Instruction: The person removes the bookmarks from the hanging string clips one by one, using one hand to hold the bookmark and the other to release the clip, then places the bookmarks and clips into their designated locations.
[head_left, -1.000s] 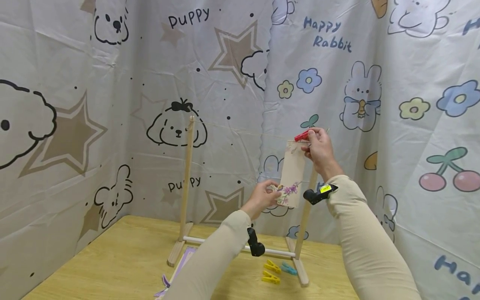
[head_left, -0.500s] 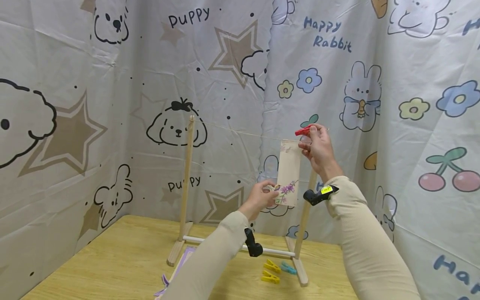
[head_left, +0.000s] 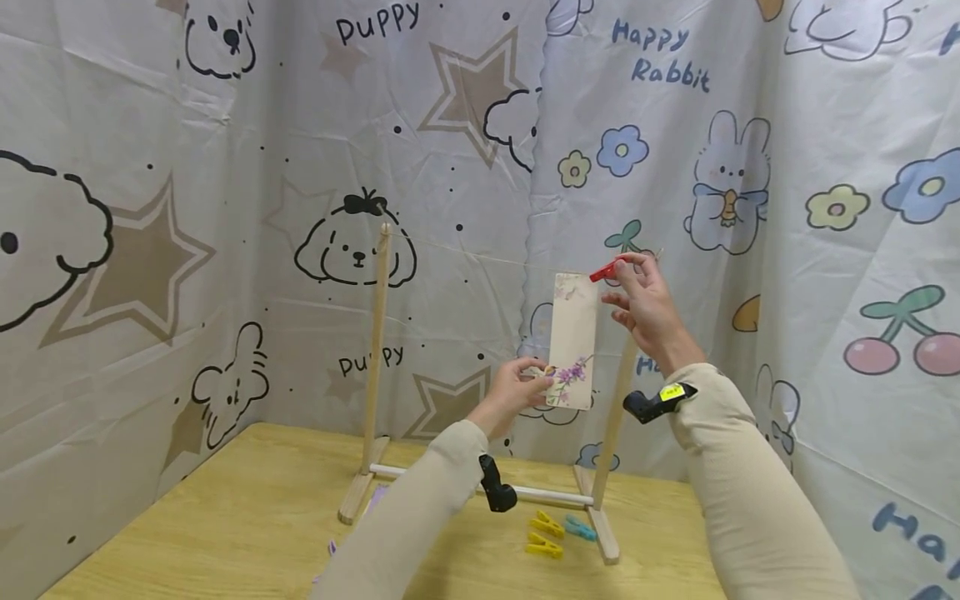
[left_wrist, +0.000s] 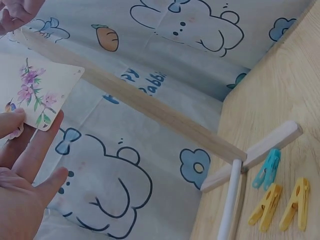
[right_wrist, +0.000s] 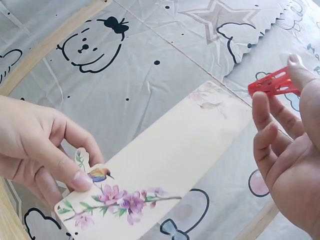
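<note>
My left hand (head_left: 512, 393) pinches the lower left edge of a cream bookmark card (head_left: 573, 321) between thumb and fingers. Purple blossoms and a small bird (right_wrist: 100, 174) decorate its lower end. The card stands upright, its top edge at the thin string (right_wrist: 170, 42). In my right hand (head_left: 651, 310) a red clothespin (right_wrist: 272, 84) is pinched between thumb and index finger, its tip close to the card's top right corner. The other right fingers are loosely bent beside the card. From the head view I cannot tell whether the clothespin touches the string.
Two wooden posts, left (head_left: 377, 350) and right (head_left: 613, 417), carry the string; a white rod (head_left: 547, 495) joins their feet. Yellow clothespins (head_left: 545, 546) and a blue clothespin (head_left: 580, 527) lie by the right foot. A purple-edged item (head_left: 378, 497) is partly behind my left sleeve.
The card has shifted slightly left in my left hand. My right hand's lower fingers have come away from the card's top and string; the red clothespin now points down-left at the card's corner.
</note>
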